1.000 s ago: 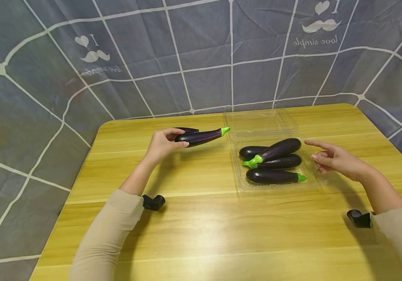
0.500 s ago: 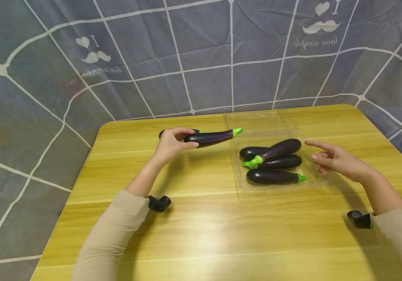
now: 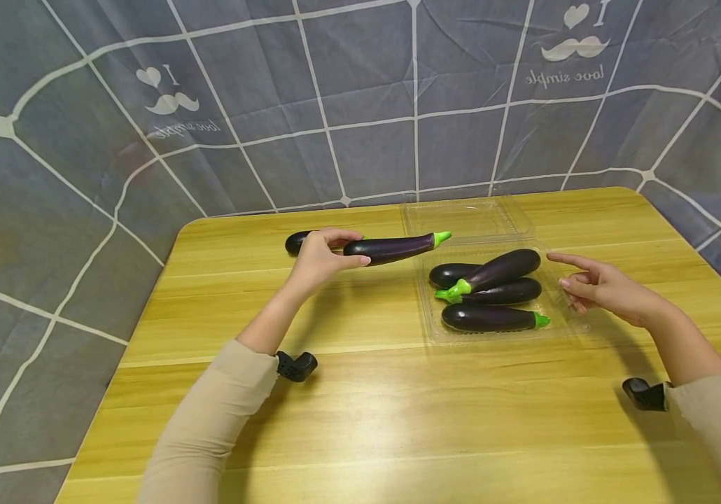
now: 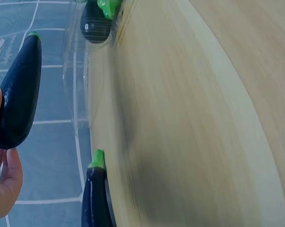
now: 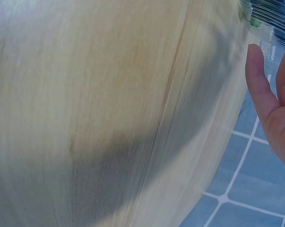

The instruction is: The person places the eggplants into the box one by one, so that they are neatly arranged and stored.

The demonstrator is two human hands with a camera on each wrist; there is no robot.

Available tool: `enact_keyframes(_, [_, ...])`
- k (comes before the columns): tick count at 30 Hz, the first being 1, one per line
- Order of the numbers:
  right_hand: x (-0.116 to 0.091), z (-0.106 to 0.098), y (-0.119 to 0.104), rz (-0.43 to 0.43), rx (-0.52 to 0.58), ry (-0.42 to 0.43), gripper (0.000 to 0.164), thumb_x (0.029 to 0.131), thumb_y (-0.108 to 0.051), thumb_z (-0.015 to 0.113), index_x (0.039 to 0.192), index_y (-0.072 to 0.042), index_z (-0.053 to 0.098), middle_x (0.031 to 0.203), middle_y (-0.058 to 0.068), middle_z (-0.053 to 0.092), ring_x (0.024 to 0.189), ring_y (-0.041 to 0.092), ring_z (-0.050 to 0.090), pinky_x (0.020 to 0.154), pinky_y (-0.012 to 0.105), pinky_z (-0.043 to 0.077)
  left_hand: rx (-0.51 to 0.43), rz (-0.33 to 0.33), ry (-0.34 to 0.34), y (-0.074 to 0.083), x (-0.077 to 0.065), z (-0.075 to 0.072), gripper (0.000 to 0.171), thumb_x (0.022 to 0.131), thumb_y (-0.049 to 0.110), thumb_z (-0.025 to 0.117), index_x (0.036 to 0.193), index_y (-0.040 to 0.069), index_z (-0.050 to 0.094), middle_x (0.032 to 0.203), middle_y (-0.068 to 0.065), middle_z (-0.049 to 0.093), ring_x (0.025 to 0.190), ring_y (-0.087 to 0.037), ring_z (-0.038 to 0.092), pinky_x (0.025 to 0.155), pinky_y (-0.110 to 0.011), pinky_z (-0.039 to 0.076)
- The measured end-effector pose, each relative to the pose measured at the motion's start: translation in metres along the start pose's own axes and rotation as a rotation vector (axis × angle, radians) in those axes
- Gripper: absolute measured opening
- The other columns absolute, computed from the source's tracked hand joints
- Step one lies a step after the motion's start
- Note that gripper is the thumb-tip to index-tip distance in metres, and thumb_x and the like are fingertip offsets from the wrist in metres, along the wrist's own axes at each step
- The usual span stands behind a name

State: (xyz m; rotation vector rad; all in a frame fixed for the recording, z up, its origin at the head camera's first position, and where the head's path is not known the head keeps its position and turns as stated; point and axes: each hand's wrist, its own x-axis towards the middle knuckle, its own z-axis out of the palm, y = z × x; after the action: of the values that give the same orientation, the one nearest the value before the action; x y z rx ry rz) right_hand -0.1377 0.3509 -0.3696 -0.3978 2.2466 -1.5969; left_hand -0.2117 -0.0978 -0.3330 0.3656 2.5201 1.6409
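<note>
In the head view my left hand [image 3: 329, 264] grips a dark purple eggplant [image 3: 392, 249] by its rounded end, thumb in front, the green stem pointing right toward the clear plastic box. The left wrist view shows the held eggplant [image 4: 20, 92] raised above the table. Behind the hand another eggplant [image 3: 296, 243] lies on the table, partly hidden. My right hand [image 3: 615, 288] is at the right edge of the open clear plastic box [image 3: 428, 329], forefinger extended and the other fingers bent. Inside the box lie several eggplants [image 3: 489, 317], one slanted across others.
The box's clear lid [image 3: 467, 217] lies folded back toward the far table edge. A grey curtain [image 3: 367, 91] with white lines stands behind the wooden table [image 3: 398, 420]. Black devices [image 3: 297, 366] are strapped at both wrists.
My left hand has carried the eggplant to the right, its stem now overlapping the box's near-lid area in view. More of the eggplant behind shows. The right hand stays put.
</note>
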Motion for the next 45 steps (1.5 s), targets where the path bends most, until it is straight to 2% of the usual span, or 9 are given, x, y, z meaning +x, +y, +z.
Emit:
enact_keyframes(5, [0.0, 0.001, 0.0, 0.007, 0.002, 0.001, 0.05, 0.1, -0.007, 0.042, 0.146, -0.015, 0.026, 0.066, 0.004, 0.043, 0.054, 0.018, 0.046, 0.051, 0.036, 0.043, 0.009, 0.04, -0.028, 0.003, -0.001, 0.006, 0.04, 0.071, 0.016, 0.082, 0.108, 0.007, 0.069, 0.113, -0.004, 0.063, 0.103, -0.021, 0.057, 0.082, -0.034, 0.05])
enact_keyframes(17, [0.0, 0.001, 0.0, 0.002, 0.004, 0.001, 0.049, 0.1, -0.007, 0.042, 0.145, -0.018, 0.029, 0.066, 0.004, 0.043, 0.054, 0.018, 0.046, 0.05, 0.035, 0.043, 0.054, 0.069, -0.068, 0.01, 0.001, 0.021, 0.04, 0.071, 0.018, 0.082, 0.108, 0.008, 0.07, 0.113, -0.002, 0.064, 0.102, -0.021, 0.057, 0.077, -0.032, 0.051])
enact_keyframes(21, [0.0, 0.001, 0.0, 0.011, -0.004, 0.004, 0.049, 0.1, -0.008, 0.042, 0.146, -0.016, 0.027, 0.066, 0.003, 0.043, 0.055, 0.017, 0.046, 0.051, 0.035, 0.044, 0.052, 0.088, -0.088, 0.012, 0.002, 0.027, 0.041, 0.071, 0.018, 0.082, 0.108, 0.007, 0.07, 0.112, -0.003, 0.064, 0.101, -0.022, 0.058, 0.076, -0.032, 0.052])
enact_keyframes(28, [0.0, 0.0, 0.0, 0.012, -0.007, 0.006, 0.048, 0.1, -0.008, 0.042, 0.144, -0.019, 0.03, 0.066, 0.003, 0.043, 0.055, 0.017, 0.046, 0.051, 0.035, 0.044, 0.068, 0.127, -0.12, 0.015, 0.002, 0.037, 0.036, 0.072, 0.016, 0.082, 0.105, 0.008, 0.07, 0.111, -0.004, 0.063, 0.097, -0.022, 0.06, 0.075, -0.03, 0.052])
enact_keyframes(37, [0.001, 0.0, 0.0, 0.014, -0.014, 0.006, 0.047, 0.1, -0.008, 0.042, 0.143, -0.023, 0.031, 0.065, 0.004, 0.042, 0.055, 0.018, 0.046, 0.051, 0.036, 0.043, 0.102, 0.136, -0.148, 0.015, 0.0, 0.056, 0.036, 0.072, 0.017, 0.082, 0.105, 0.009, 0.071, 0.11, -0.002, 0.064, 0.096, -0.019, 0.059, 0.078, -0.027, 0.05])
enact_keyframes(45, [0.001, 0.001, -0.001, 0.03, -0.021, 0.015, 0.048, 0.1, -0.009, 0.042, 0.145, -0.019, 0.028, 0.065, 0.004, 0.042, 0.055, 0.018, 0.046, 0.051, 0.036, 0.043, 0.088, 0.169, -0.197, 0.019, -0.003, 0.072, 0.037, 0.071, 0.017, 0.082, 0.105, 0.008, 0.071, 0.11, -0.004, 0.064, 0.094, -0.018, 0.06, 0.076, -0.024, 0.05])
